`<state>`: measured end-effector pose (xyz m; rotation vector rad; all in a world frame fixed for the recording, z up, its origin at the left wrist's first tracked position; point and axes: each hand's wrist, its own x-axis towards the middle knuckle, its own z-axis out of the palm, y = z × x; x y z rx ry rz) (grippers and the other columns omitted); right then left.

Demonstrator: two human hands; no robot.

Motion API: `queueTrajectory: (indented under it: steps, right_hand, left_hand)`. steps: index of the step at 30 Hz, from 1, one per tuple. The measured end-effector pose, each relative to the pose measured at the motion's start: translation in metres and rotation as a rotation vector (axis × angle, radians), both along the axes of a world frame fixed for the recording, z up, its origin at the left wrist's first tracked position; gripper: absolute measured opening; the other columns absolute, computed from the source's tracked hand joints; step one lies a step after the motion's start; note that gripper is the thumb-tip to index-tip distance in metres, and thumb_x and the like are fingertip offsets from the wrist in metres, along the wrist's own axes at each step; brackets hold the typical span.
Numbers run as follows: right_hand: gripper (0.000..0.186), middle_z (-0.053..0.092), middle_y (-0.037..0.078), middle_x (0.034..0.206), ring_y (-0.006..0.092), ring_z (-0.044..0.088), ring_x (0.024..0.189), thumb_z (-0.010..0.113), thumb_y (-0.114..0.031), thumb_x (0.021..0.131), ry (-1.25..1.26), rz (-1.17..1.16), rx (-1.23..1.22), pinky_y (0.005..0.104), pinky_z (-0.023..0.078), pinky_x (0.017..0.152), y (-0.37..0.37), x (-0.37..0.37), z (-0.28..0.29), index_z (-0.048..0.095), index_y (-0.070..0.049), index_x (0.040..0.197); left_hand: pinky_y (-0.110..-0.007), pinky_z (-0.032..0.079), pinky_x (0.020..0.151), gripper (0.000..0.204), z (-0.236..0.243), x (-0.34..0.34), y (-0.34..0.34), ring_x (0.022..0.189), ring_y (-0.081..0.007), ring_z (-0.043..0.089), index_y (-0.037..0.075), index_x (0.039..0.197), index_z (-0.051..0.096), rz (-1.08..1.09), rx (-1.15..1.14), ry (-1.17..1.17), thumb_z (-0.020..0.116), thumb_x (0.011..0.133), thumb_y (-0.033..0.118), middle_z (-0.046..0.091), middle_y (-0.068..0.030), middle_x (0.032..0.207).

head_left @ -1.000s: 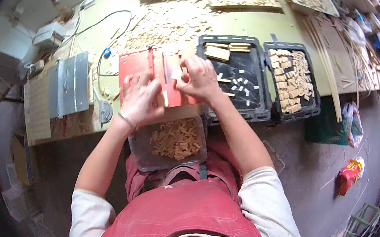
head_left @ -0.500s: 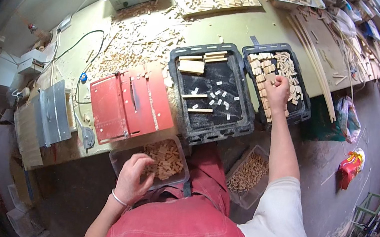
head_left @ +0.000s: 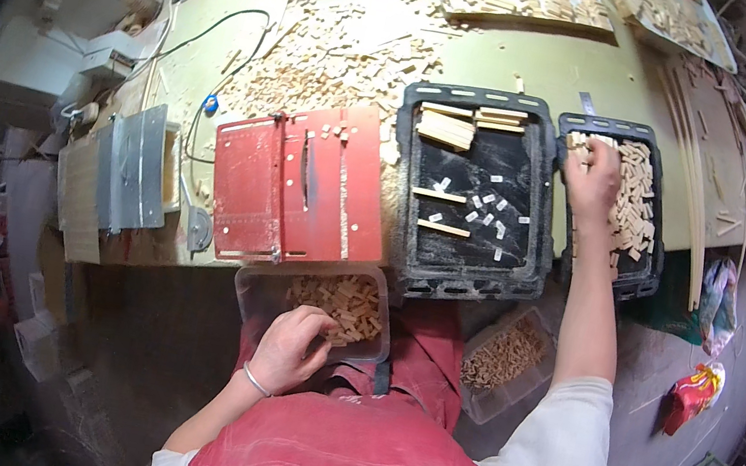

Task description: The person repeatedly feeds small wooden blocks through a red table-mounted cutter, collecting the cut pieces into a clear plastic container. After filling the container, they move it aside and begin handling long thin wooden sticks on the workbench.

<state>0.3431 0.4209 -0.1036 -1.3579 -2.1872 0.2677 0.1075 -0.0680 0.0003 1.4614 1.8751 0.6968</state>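
Note:
My left hand rests on the rim of a clear plastic tub of small wooden blocks on my lap, fingers curled into the blocks. My right hand reaches far forward into the right black crate, fingers closed over the stacked wooden blocks inside; I cannot see exactly what it grips. A small red table saw stands on the green bench between the two hands. The left black crate holds a few wood strips and scattered small pieces.
A second clear tub of wooden blocks sits by my right knee. Loose wood pieces cover the bench behind the saw. A grey metal box and cables lie left. Thin wood strips lie at the right; a red bag sits on the floor.
Both hands left the red saw. My right hand moved out to the right crate and now digs into its blocks; my left hand dropped to the lap tub.

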Motion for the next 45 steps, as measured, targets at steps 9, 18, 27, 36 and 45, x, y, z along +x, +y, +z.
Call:
queueTrajectory:
  steps: [9, 18, 27, 36, 45]
  right_hand:
    - [0.042, 0.062, 0.012, 0.119, 0.0315, 0.058, 0.122, 0.079, -0.026, 0.078, -0.347, 0.466, -0.113, 0.0463, 0.046, 0.105, -0.077, -0.145, 0.007, 0.069, -0.008, 0.114]
    - [0.036, 0.060, 0.011, 0.108, 0.0309, 0.057, 0.110, 0.075, -0.020, 0.072, -0.155, 0.460, -0.102, 0.0441, 0.047, 0.097, -0.078, -0.148, -0.010, 0.067, -0.009, 0.105]
    - [0.039, 0.065, 0.009, 0.118, 0.0280, 0.061, 0.115, 0.073, -0.008, 0.078, 0.395, 0.531, -0.394, 0.0389, 0.048, 0.105, -0.174, -0.108, 0.071, 0.068, -0.006, 0.116]
    - [0.035, 0.064, 0.011, 0.116, 0.0320, 0.060, 0.113, 0.076, -0.015, 0.077, 0.019, 0.773, -0.052, 0.0454, 0.046, 0.099, -0.270, -0.152, 0.098, 0.070, -0.010, 0.111]
    - [0.053, 0.058, 0.017, 0.135, 0.0305, 0.056, 0.126, 0.070, -0.015, 0.084, 0.287, 0.651, -0.231, 0.0427, 0.042, 0.113, -0.288, -0.173, 0.092, 0.065, -0.003, 0.135]
  left_hand:
    - [-0.046, 0.054, 0.096, 0.032, 0.004, -0.006, -0.017, 0.111, -0.0380, 0.067, 0.003, 0.117, 0.066, 0.049, 0.007, 0.043, 0.076, 0.087, 0.006, 0.067, -0.0175, 0.115]
    - [-0.046, 0.053, 0.096, 0.027, 0.003, -0.010, -0.033, 0.110, -0.0354, 0.067, 0.004, 0.115, 0.066, 0.106, 0.031, 0.023, 0.074, 0.089, 0.008, 0.067, -0.0150, 0.113]
    - [-0.046, 0.055, 0.097, 0.028, 0.000, -0.022, -0.040, 0.109, -0.0383, 0.068, 0.003, 0.114, 0.067, 0.135, 0.143, 0.055, 0.075, 0.088, 0.006, 0.069, -0.0177, 0.114]
    - [-0.042, 0.056, 0.088, 0.025, 0.021, -0.062, -0.019, 0.098, -0.0346, 0.070, 0.000, 0.113, 0.067, 0.283, 0.405, 0.142, 0.072, 0.089, 0.000, 0.069, -0.0173, 0.104]
    - [-0.041, 0.056, 0.088, 0.031, 0.014, -0.088, 0.022, 0.098, -0.0304, 0.067, 0.001, 0.120, 0.065, 0.296, 0.427, 0.252, 0.073, 0.090, 0.007, 0.063, -0.0155, 0.106]
